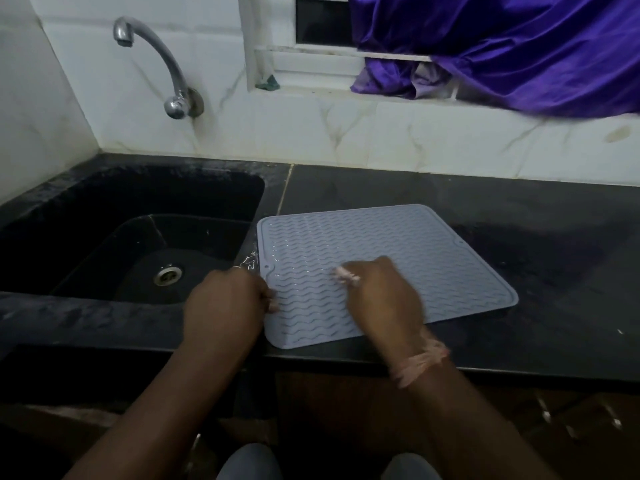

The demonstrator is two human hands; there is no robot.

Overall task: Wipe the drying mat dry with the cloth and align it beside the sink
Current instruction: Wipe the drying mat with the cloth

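A pale blue-grey drying mat (pixel 388 258) with a wavy ribbed surface lies flat on the black counter (pixel 519 209), just right of the black sink (pixel 104 237). It sits slightly skewed, its front corner at the counter's edge. My left hand (pixel 228 303) pinches the mat's left edge near the front. My right hand (pixel 381 296) rests on the mat's middle front, blurred, fingers curled down. A small pinkish bit shows at its fingertips; I cannot tell whether it is a cloth. No cloth is plainly in view.
A metal tap (pixel 156 64) curves out from the tiled wall above the sink. Water glints on the counter strip (pixel 250 261) between sink and mat. A small green item (pixel 268 82) sits on the window sill, and a purple curtain (pixel 519 46) hangs at the right.
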